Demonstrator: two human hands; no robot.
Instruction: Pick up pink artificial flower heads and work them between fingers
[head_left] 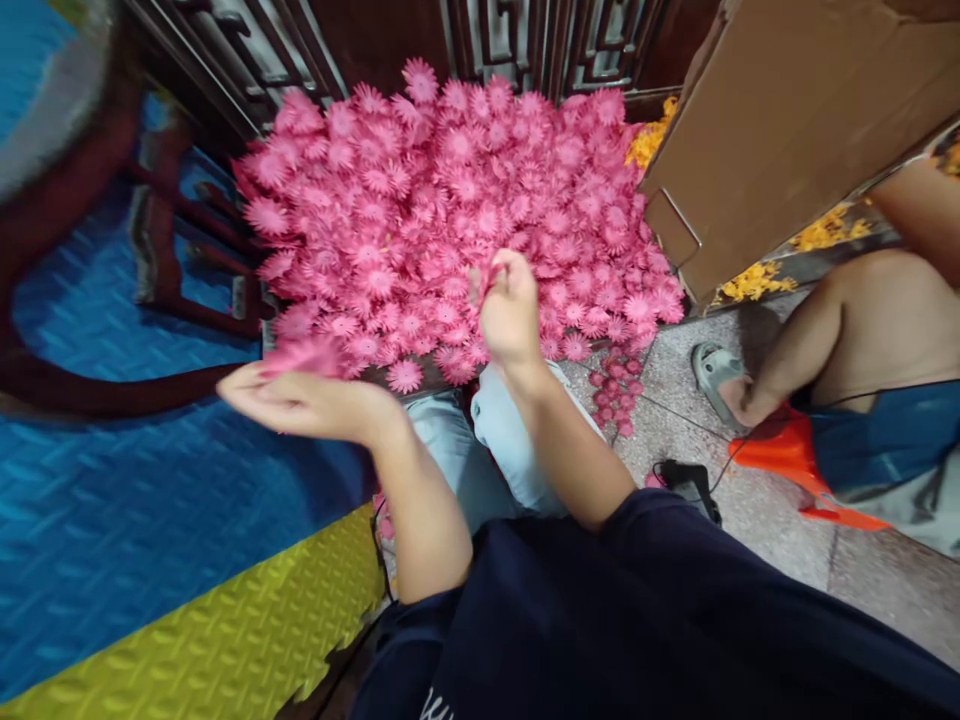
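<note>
Blue mat (150, 520) at L, yellow strip (225, 610) along its near edge. Pink flower pile (450, 190) covers dark surface (431, 374) out to near edge, pale trousers (439, 440) just below. Cardboard box (780, 110) by pile's R edge; another person's leg (870, 320) further R, sandal on floor (660, 430). L hand (307, 402) palm up nr pile's near L corner, cupped w/ blurred pink flowers (307, 357). R hand (514, 312) over pile's near edge, fingertips pinched on small pink piece (489, 282), too blurred to ID. Red-pink bits (615, 390) on floor nr pile's near R corner.
</note>
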